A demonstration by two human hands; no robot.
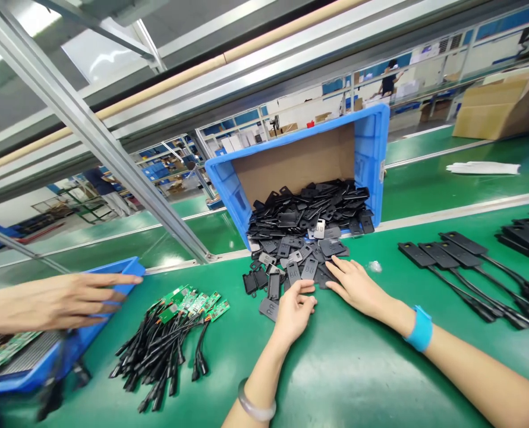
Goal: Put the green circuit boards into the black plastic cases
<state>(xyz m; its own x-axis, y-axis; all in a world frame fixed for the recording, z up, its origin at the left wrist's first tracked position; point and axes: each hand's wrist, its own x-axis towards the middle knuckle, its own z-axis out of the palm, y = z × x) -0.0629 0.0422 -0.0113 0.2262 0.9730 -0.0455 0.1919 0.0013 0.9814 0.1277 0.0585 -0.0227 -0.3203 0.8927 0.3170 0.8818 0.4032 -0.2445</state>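
My left hand (293,315), with a pale bangle on its wrist, is at the near edge of a loose heap of black plastic housing pieces (309,268). Its fingers are curled inward, and I cannot make out whether anything small is between them. At the right side of the heap, my right hand (356,286) lies palm down with its fingers spread, the fingertips touching the pieces. A blue band circles that wrist. The heap spills from a tipped blue crate (371,154) holding many more black pieces.
Green circuit boards with black cables (170,339) lie left. Another person's hand (68,300) holds a blurred black cable beside a blue tray (113,270). Finished-looking black cased cables (456,255) lie right. Behind are a white glove (482,168), a cardboard box (491,107) and a metal post (113,148).
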